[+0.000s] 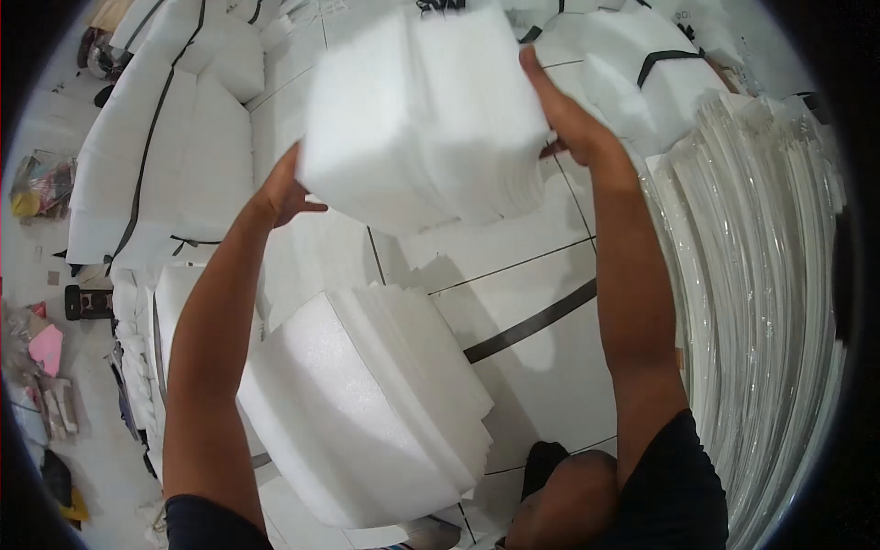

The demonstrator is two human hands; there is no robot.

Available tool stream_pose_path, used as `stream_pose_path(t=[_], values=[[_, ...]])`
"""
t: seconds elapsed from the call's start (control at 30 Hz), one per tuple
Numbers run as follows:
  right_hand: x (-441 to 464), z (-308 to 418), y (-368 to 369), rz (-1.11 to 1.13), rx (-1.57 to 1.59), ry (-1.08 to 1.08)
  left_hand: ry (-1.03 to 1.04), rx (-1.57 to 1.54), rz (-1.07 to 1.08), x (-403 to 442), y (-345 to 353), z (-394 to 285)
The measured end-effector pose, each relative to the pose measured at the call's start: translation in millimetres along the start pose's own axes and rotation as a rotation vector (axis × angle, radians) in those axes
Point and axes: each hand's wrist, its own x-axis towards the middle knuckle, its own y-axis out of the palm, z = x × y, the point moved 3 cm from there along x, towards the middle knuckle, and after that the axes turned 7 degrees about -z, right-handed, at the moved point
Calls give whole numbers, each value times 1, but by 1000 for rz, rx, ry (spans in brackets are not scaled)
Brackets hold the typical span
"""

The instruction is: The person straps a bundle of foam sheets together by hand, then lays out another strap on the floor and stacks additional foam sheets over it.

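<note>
Between my two hands is a thick stack of white foam sheets [422,119], held off the floor and somewhat blurred. My left hand [286,191] presses on its left lower side, the fingers partly hidden behind it. On the opposite side, my right hand [573,124] grips the stack's right edge with the thumb up. Below them, closer to my body, a second stack of white foam sheets [357,403] leans on the floor with its layers fanned unevenly. A flat black strap [532,323] runs out from beside that stack across the tiles.
Large white foam bundles [137,174] bound with black straps stand at the left. Another strapped bundle [642,82] lies at the upper right. A tall pile of plastic-wrapped sheets [742,302] fills the right side. Plastic bags [41,183] and scraps lie along the far left.
</note>
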Motion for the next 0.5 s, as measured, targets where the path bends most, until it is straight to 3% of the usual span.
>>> stream_pose_path(t=[0.03, 0.13, 0.17, 0.27, 0.4, 0.5], values=[[7, -25, -1, -40, -3, 104, -157, -40, -76, 1, 7, 0], [7, -54, -5, -79, 49, 259, -20, -130, 68, -7, 14, -15], [6, -59, -3, -76, 104, 293, -95, -135, 81, -11, 16, -17], [20, -68, 7, -16, 48, 285, -52, 35, 7, -5, 17, -14], [16, -48, 21, 24, -22, 245, -158, -56, 4, -10, 30, -17], [14, -52, 15, 37, 119, 245, 54, -174, 52, -7, 37, -28]])
